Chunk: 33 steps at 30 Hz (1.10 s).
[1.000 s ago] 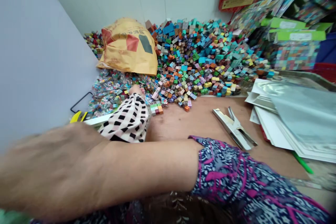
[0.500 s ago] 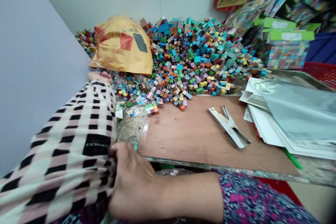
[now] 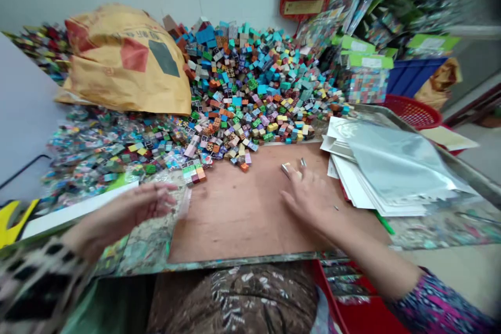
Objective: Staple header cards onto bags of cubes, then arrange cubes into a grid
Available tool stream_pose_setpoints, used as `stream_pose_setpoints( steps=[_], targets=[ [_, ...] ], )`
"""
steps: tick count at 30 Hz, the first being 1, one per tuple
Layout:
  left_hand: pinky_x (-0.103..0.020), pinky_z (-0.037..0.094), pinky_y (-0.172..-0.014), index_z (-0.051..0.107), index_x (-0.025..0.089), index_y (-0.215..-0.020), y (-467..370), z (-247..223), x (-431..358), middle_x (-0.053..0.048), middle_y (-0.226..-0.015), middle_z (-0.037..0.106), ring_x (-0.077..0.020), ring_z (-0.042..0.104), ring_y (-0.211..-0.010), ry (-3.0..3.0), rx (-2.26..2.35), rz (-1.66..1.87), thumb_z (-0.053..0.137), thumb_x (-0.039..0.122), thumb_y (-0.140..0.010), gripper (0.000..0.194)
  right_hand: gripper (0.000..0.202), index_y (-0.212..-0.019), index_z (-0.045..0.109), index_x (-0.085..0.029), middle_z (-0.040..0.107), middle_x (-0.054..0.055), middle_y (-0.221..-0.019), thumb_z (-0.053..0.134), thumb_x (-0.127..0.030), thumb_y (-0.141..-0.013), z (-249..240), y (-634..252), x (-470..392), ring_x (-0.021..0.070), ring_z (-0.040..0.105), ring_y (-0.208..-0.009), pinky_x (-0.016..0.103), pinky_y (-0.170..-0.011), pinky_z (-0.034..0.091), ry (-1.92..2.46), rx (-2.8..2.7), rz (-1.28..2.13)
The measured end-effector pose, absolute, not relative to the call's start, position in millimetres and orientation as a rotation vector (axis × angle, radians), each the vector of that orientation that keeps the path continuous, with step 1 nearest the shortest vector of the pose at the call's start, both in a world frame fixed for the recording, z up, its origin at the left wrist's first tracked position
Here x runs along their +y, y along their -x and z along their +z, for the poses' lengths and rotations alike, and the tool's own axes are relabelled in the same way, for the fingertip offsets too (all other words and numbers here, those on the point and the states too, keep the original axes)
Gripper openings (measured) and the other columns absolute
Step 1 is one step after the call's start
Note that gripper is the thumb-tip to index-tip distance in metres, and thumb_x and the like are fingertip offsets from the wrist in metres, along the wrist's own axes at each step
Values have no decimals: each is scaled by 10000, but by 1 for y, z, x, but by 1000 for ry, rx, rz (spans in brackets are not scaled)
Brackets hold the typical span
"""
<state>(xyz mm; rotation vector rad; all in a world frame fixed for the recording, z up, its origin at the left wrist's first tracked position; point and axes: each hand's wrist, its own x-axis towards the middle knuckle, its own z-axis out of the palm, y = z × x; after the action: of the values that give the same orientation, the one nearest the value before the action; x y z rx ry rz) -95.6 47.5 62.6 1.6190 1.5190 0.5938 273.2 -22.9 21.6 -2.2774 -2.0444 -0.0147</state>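
My left hand [image 3: 135, 207], out of a black-and-white checked sleeve [image 3: 47, 287], is held over the left part of the table with its fingers loosely stretched and nothing in them. A white card strip [image 3: 80, 210] lies just behind it. On the brown board [image 3: 230, 214], my right hand [image 3: 309, 195] reaches over a silvery plier stapler [image 3: 287, 169]. Its fingers are extended and slightly blurred, the thumb apart. Only the stapler's tips show past the fingers; most of it is hidden under the hand.
A heap of small coloured blocks [image 3: 254, 83] rises behind the board, beside a yellow sack [image 3: 129, 78]. White cards and clear plastic sheets [image 3: 399, 162] lie at right. Beyond are a red basket [image 3: 410, 109] and a blue bin [image 3: 410, 75]. A yellow-handled tool [image 3: 15, 222] is at far left.
My right hand has left the checked left sleeve and moved right to the stapler. My left arm has drawn back, bringing its hand near the front. The view has swung right.
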Motion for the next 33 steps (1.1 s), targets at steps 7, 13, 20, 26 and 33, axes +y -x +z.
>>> stream_pose_setpoints(
  steps=[7, 13, 20, 26, 33],
  targets=[
    [-390, 530, -892, 688, 235, -1124, 100, 24, -7, -64, -995, 758, -247, 692, -926, -1134, 1458, 506, 731, 659, -660, 630, 755, -1558, 194, -126, 603, 223, -1101, 437, -475, -933, -27, -325, -5, 352, 597, -1025, 442, -856, 431, 2516, -1917, 80],
    [-400, 512, -940, 704, 233, -1079, 103, 29, -14, -77, -1035, 737, -255, 664, -996, -1114, 1542, 557, 722, 670, -666, 601, 645, -1470, 383, -89, 621, 241, -1046, 391, -468, -949, -34, -343, -10, 383, 627, -974, 455, -847, 439, 2544, -1852, 102],
    [-402, 502, -954, 687, 218, -1102, 87, 22, 21, -80, -1115, 726, -267, 653, -1030, -1325, 1553, 572, 676, 597, -724, 535, 651, -1443, 433, -118, 608, 246, -1058, 358, -517, -934, -35, -369, -23, 412, 607, -946, 468, -815, 447, 2658, -1757, 10],
    [-366, 526, -784, 639, 166, -1193, 66, 12, 61, -108, -1100, 694, -251, 659, -892, -1778, 1661, 532, 540, 621, -789, 616, 590, -1396, 491, -122, 626, 195, -1063, 440, -449, -908, -34, -368, -26, 337, 601, -960, 423, -860, 448, 2564, -1687, 153],
    [-322, 513, -663, 629, 174, -1228, 67, 12, 73, -90, -1041, 678, -220, 647, -811, -1884, 1727, 560, 502, 617, -810, 623, 595, -1402, 484, -111, 638, 206, -1098, 456, -463, -922, -36, -373, -27, 341, 615, -971, 414, -851, 456, 2642, -1644, 114]
  ],
)
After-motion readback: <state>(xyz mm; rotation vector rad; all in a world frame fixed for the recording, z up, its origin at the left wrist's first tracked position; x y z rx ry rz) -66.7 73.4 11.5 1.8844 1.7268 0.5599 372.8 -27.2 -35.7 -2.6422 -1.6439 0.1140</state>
